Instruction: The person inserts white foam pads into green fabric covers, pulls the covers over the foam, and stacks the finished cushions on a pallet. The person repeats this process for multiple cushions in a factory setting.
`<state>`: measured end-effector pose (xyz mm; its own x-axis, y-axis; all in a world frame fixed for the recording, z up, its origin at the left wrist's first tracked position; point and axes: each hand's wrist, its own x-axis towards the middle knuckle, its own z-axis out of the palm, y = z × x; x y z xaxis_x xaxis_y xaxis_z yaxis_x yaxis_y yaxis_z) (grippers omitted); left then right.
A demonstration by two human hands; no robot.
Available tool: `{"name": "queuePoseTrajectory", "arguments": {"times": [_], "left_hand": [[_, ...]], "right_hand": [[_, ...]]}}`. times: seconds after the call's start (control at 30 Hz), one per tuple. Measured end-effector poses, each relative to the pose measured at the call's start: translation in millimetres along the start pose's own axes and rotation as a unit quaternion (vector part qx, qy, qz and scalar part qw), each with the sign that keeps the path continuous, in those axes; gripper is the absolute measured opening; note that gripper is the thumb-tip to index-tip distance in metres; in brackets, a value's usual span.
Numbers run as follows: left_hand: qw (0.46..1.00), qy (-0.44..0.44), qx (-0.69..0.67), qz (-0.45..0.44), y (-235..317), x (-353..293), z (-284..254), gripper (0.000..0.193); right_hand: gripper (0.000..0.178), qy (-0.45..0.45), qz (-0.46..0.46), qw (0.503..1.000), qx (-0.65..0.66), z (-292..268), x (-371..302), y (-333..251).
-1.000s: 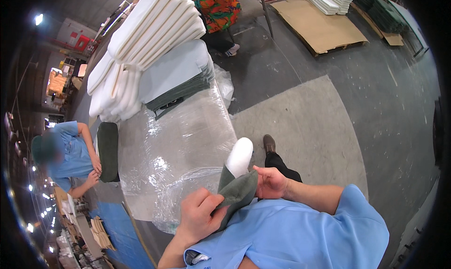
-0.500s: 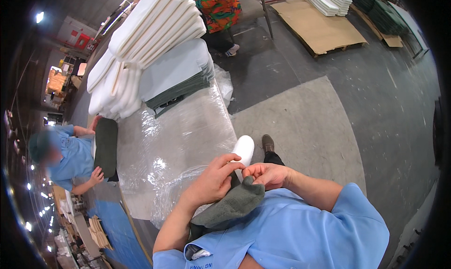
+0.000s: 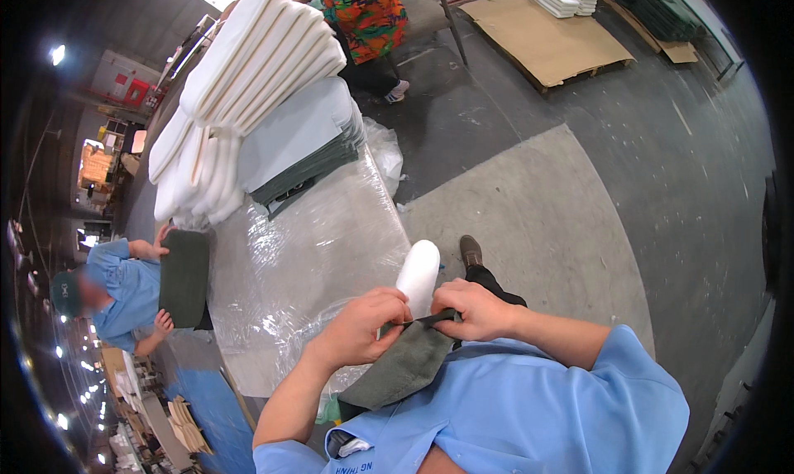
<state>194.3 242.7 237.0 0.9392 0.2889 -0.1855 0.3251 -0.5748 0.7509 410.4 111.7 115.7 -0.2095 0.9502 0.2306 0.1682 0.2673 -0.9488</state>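
Observation:
A dark green fabric cover hangs against my front, its open edge held up between my hands. My left hand pinches that edge on the left. My right hand grips it on the right, fingers closed on the cloth. Out past the cover's edge, between both hands, sticks a rounded white foam pad. How much of the pad lies inside the cover is hidden.
A plastic-wrapped table bears stacked white foam pads and a pile of grey-green flat covers. Across it, a co-worker holds a dark green cushion. A cardboard-topped pallet lies far right. Another person in a bright patterned top is beyond.
My hands have moved apart along the cover's edge, drawing it straighter. The foam pad's visible end has shifted slightly left. The co-worker's cushion sits a little lower in view.

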Motion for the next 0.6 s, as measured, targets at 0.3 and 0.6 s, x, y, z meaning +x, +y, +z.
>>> {"name": "queuePoseTrajectory", "arguments": {"times": [0.3, 0.6], "left_hand": [[0.974, -0.032, -0.202, -0.098, -18.9, 11.9, 2.1, 0.008], [0.948, -0.173, -0.089, -0.252, 4.8, 47.5, -9.1, 0.018]], "right_hand": [[0.022, 0.052, 0.022, 0.998, 0.035, 2.2, 4.9, -2.5], [0.02, -0.017, 0.137, 0.974, 0.179, 8.3, 1.7, 12.0]]}}
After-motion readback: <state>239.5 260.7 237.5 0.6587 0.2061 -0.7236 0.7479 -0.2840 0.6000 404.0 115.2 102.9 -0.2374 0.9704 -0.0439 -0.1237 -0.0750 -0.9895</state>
